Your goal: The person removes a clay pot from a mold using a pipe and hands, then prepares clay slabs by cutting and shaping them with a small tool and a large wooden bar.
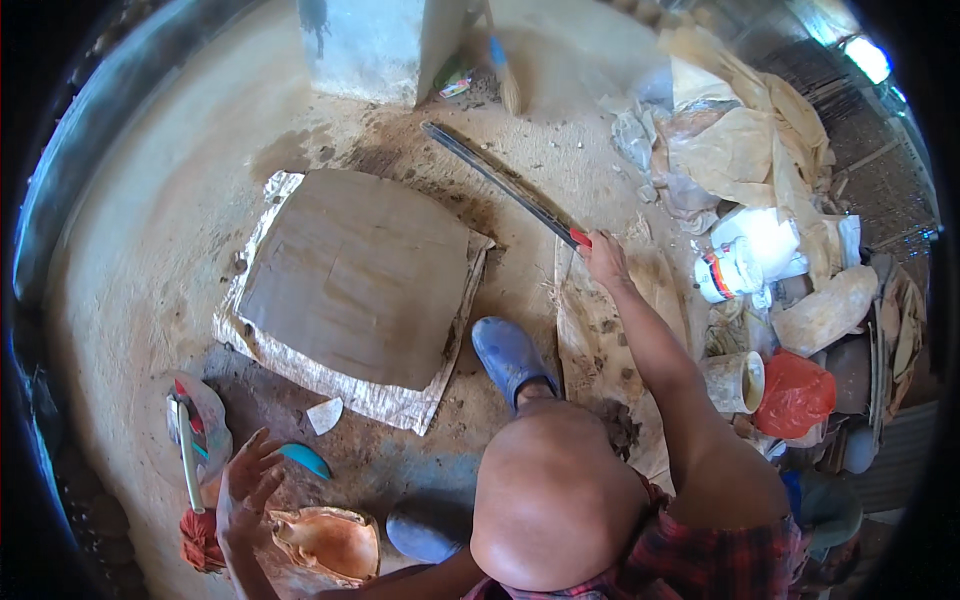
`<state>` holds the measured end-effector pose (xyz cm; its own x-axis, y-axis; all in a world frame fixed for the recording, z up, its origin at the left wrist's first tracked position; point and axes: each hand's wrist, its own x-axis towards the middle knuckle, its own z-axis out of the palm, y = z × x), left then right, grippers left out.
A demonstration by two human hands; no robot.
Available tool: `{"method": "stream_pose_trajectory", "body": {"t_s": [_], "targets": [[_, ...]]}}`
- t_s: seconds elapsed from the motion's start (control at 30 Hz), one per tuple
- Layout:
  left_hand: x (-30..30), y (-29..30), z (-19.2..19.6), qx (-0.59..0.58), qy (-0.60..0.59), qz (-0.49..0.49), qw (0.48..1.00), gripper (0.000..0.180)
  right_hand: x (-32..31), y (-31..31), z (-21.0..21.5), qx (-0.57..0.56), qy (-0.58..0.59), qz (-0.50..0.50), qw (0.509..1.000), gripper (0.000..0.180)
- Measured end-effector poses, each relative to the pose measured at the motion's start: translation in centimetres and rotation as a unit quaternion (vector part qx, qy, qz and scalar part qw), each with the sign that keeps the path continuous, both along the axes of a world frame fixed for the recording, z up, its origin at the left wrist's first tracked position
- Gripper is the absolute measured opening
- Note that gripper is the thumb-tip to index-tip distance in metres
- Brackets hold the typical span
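Right hand (605, 262): your fingers wrapped around the red end of a long, straight, dark bar (500, 181), slanting past the slab's upper right corner.
Left hand (248, 485): your fingers spread, slightly bent, near the clear bowl.
Clay slab (355, 275): grey-brown, squarish, flat, faintly streaked; on a silvery sheet (400, 408) on the floor.
Clear bowl (218, 408): red item inside, pale stick (188, 460) across its rim.
Orange-brown dish (362, 550): contents unclear.
Cream bucket (725, 383): tipped, contents unclear.
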<state>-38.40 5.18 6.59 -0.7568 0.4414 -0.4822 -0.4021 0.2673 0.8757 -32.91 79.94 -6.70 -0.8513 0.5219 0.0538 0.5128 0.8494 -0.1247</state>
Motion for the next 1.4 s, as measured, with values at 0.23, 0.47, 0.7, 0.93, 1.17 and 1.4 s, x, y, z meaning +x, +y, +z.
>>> {"method": "stream_pose_trajectory", "body": {"t_s": [0.23,0.47,0.7,0.93,1.17,1.4], "targets": [[-4.9,11.6,2.2,-0.11,-0.028,-0.195,0.974,0.064,-2.7,4.5,-4.8,-0.083,-0.042,0.015,0.996,0.048],[-9.4,31.6,-1.5,-0.034,-0.049,-0.323,0.945,0.071,-2.8,-4.3,2.8,-0.241,0.069,-0.052,0.967,0.044],[-5.8,50.7,-9.0,0.214,-0.166,0.016,0.963,0.057,-4.0,-14.0,5.9,-0.332,0.287,-0.043,0.897,0.03],[-7.9,49.5,-6.7,0.224,-0.114,0.135,0.958,0.033,-5.6,-11.0,7.9,-0.37,0.251,0.116,0.887,0.033],[-7.1,44.3,-8.2,0.122,-0.115,0.077,0.983,0.041,-10.0,-12.3,5.2,-0.28,0.228,0.381,0.851,0.065],[-7.2,39.7,-5.4,0.039,-0.136,-0.072,0.987,0.045,-20.2,-2.3,2.8,-0.178,0.166,0.151,0.958,0.039]]}}
